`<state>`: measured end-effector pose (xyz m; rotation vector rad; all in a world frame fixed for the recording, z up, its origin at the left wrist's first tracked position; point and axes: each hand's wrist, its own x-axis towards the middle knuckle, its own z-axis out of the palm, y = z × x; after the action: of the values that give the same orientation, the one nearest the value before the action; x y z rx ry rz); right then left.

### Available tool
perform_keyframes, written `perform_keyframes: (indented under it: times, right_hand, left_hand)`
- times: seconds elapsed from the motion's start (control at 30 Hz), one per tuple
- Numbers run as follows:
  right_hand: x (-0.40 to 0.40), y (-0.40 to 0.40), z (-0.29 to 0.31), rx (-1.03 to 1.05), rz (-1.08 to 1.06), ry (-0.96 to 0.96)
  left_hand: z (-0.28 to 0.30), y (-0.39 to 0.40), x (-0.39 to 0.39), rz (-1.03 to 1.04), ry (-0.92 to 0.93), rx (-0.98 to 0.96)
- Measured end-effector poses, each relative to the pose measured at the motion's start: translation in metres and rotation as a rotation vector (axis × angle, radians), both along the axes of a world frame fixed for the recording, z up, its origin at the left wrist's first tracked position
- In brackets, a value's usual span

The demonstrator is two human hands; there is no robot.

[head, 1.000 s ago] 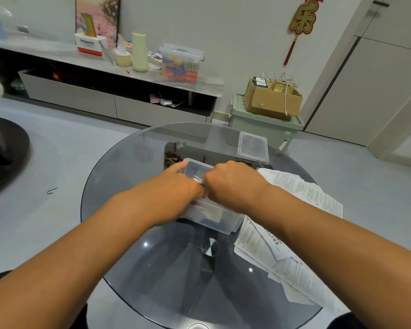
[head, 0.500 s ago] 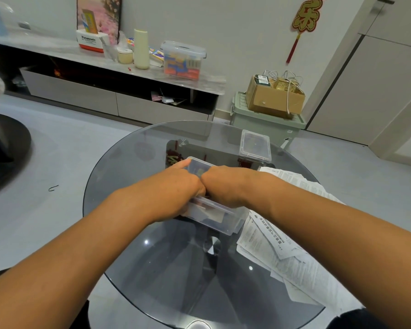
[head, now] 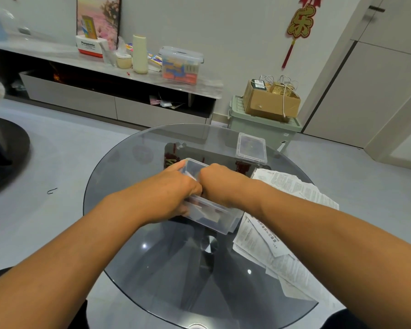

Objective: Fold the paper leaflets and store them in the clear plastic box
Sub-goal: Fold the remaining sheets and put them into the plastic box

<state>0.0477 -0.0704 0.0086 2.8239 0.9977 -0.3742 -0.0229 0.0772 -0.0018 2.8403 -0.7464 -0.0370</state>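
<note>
While both hands fill clear plastic box

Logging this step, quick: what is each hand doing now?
Left hand: over the clear plastic box, grip cannot be told.
Right hand: same.

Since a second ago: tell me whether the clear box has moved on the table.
No. The box keeps its place relative to the lid behind it and the table hub in front.
</note>
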Motion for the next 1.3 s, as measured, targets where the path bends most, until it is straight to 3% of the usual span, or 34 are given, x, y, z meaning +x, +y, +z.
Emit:
perform_keyframes:
  times: [0.03,0.1,0.17,0.33,0.5,0.67,0.77,0.9,1.07,1.2,1.3]
  right_hand:
    - [0.002,-0.003,0.004,0.073,-0.048,0.049]
    - [0.007,-0.011,0.015,0.294,-0.224,0.322]
    - [0.01,-0.017,0.022,0.359,-0.302,0.543]
    - [0.01,-0.012,0.009,-0.038,-0.09,0.396]
    - [0.004,-0.006,0.011,0.044,-0.166,0.545]
    - [0.01,-0.003,-0.001,-0.074,-0.036,0.108]
    - [0.008,-0.002,-0.002,-0.087,0.048,-0.018]
    - [0.011,-0.005,0.004,-0.084,0.043,0.155]
    - [0.013,-0.008,0.02,0.008,-0.199,0.554]
    - [0.016,-0.003,0.018,-0.023,-0.192,0.501]
    - [0.017,-0.009,0.023,0.176,-0.315,0.654]
  left_hand:
    - [-0.005,0.003,-0.001,0.019,-0.012,-0.056]
    - [-0.012,0.01,-0.002,0.0,0.008,-0.073]
    - [-0.016,0.011,-0.001,0.007,-0.024,-0.095]
    - [-0.011,0.01,-0.007,0.022,-0.19,-0.106]
    - [-0.011,0.01,-0.008,0.074,-0.109,-0.071]
    - [-0.012,0.01,-0.005,0.089,-0.084,-0.058]
    - [-0.017,0.008,-0.006,0.065,-0.103,-0.119]
    - [-0.02,0.006,-0.008,0.09,-0.129,-0.213]
    - [-0.019,0.003,-0.007,0.153,-0.092,-0.202]
    - [-0.021,0.003,-0.005,0.226,-0.081,-0.123]
    - [-0.021,0.0,-0.003,0.21,-0.136,0.007]
